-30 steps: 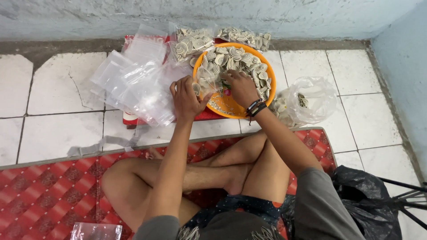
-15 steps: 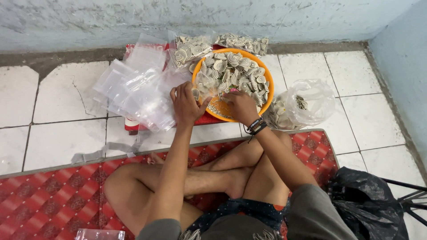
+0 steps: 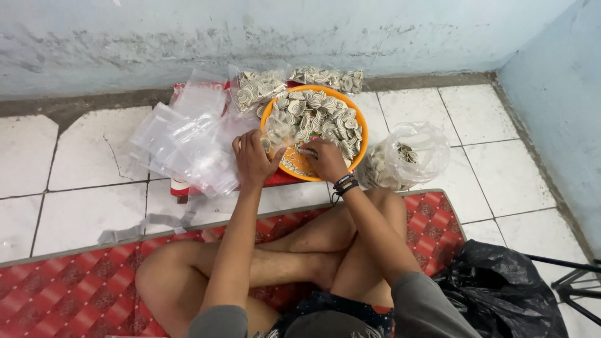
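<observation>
Small bag (image 3: 277, 130): I am holding a small clear bag with pale spiral pieces in it at the near left rim of the orange bowl (image 3: 360, 134), over the red tray (image 3: 285, 179); I cannot tell which way its mouth or its long axis is pointing.
Left hand (image 3: 253, 159): my fingers (image 3: 241, 144) are curling shut around the lower part of the small bag, knuckles facing up.
Right hand (image 3: 327, 159): it is lying palm down in the near part of the bowl, fingers bent onto the spiral pieces (image 3: 322, 119); I cannot tell whether they are pinching any.
Wrist: I am wearing dark bands (image 3: 345, 183) on the right wrist.
Bowl: it is sitting round and level, heaped with spiral pieces on its far side.
Beside it: 2 filled bags (image 3: 294, 80) are lying along the wall, a larger knotted clear bag (image 3: 407, 156) is resting to the right, and a pile of empty clear bags (image 3: 181, 141) is spreading to the left.
Under me: I am sitting cross-legged on a red patterned mat (image 3: 69, 281), a black plastic bag (image 3: 501, 291) lying at my right.
</observation>
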